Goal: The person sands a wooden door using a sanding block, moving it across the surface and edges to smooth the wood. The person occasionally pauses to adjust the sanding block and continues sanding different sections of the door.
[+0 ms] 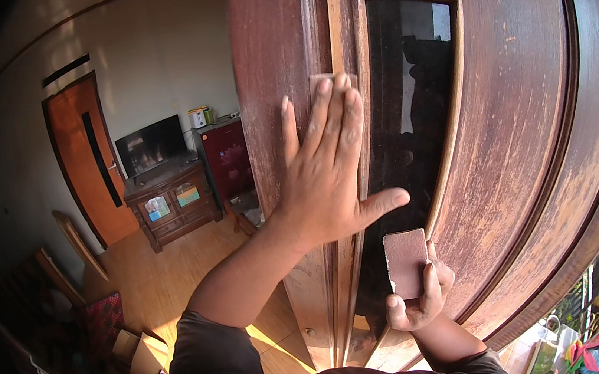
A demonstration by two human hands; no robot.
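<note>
A brown wooden door (511,86) with a worn, scuffed finish stands before me, a tall dark glass pane (413,76) set in it. My left hand (321,151) lies flat against the wood left of the pane, fingers stretched out and thumb spread to the right. Under its fingertips shows the edge of a thin brownish piece (318,78), probably sandpaper; most of it is hidden. Lower down, my right hand (425,298) grips a rectangular piece of brown sandpaper (407,260) with frayed pale edges, held upright in front of the glass.
Inside the room at left are an orange door (90,160), a television (152,147) on a wooden cabinet (174,199), and a dark red refrigerator (224,155). Cardboard boxes (147,359) lie on the floor at lower left. Colourful bags (593,353) are outside at lower right.
</note>
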